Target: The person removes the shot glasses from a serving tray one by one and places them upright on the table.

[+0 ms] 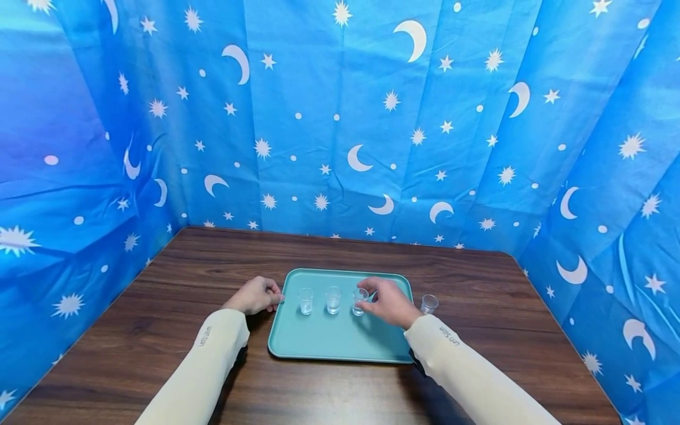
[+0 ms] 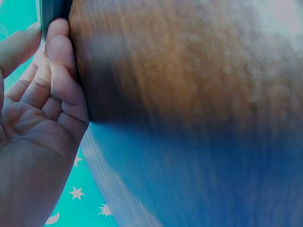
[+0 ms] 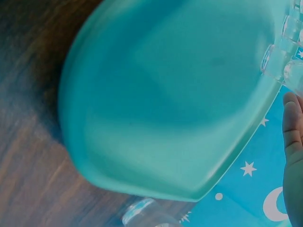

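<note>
A turquoise tray (image 1: 329, 348) lies on the wooden table with three small clear shot glasses in a row on it: the left glass (image 1: 305, 301), the middle glass (image 1: 333, 300) and the right glass (image 1: 358, 302). My right hand (image 1: 390, 302) reaches over the tray's right side, thumb and fingers holding the right glass. In the right wrist view that glass (image 3: 273, 62) stands just beyond the hand (image 3: 294, 130). At the tray's left rim, my left hand (image 1: 257, 295) pinches the edge; the left wrist view shows its thumb and curled fingers around the rim (image 2: 45, 14).
A fourth shot glass (image 1: 429, 303) stands on the brown table (image 1: 478, 330), right of the tray and close behind my right wrist. Blue curtains (image 1: 319, 118) with moons and stars enclose the table at the back and both sides.
</note>
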Motion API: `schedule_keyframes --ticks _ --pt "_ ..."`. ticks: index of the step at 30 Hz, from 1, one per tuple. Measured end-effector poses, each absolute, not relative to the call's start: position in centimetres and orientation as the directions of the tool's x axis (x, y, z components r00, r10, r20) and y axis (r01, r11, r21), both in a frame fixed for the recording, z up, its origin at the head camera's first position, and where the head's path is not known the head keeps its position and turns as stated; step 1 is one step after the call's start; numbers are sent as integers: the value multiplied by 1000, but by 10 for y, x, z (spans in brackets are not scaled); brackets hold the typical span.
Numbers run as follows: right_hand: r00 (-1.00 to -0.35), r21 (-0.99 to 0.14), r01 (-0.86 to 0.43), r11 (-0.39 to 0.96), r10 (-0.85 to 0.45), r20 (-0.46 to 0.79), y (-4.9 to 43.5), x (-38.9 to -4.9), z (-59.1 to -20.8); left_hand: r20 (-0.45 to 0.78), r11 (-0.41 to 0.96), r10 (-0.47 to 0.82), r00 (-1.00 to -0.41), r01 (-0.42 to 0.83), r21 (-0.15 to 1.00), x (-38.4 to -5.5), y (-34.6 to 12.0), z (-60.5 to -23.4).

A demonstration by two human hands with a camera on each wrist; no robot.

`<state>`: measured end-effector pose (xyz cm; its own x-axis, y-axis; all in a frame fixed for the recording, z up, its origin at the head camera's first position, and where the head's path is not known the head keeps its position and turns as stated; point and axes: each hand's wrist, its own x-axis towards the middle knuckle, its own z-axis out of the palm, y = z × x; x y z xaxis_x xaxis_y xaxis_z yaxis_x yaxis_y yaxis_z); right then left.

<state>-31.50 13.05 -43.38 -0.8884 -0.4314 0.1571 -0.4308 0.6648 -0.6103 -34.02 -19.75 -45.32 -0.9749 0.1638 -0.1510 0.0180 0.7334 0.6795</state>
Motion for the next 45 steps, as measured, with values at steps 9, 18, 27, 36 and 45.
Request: schedule_keyframes --ticks 9,18,27,36,45 --pt "-868 -587 -476 655 -457 194 143 -311 -420 -155 736 181 -971 29 676 -342 -198 -452" --pt "-894 -608 -438 662 -393 217 172 -307 -398 -170 756 185 -968 30 654 -343 -201 -450" --pt "-919 -606 -393 691 -325 224 209 -308 -384 -170 744 193 -966 31 668 -343 -204 -452" --pt "-915 -593 -403 697 -312 255 247 -306 -376 -171 749 202 -964 39 662 -344 -202 -452" --pt "-932 -591 -361 721 -257 255 280 -300 -377 -178 740 215 -960 41 671 -345 -196 -450"
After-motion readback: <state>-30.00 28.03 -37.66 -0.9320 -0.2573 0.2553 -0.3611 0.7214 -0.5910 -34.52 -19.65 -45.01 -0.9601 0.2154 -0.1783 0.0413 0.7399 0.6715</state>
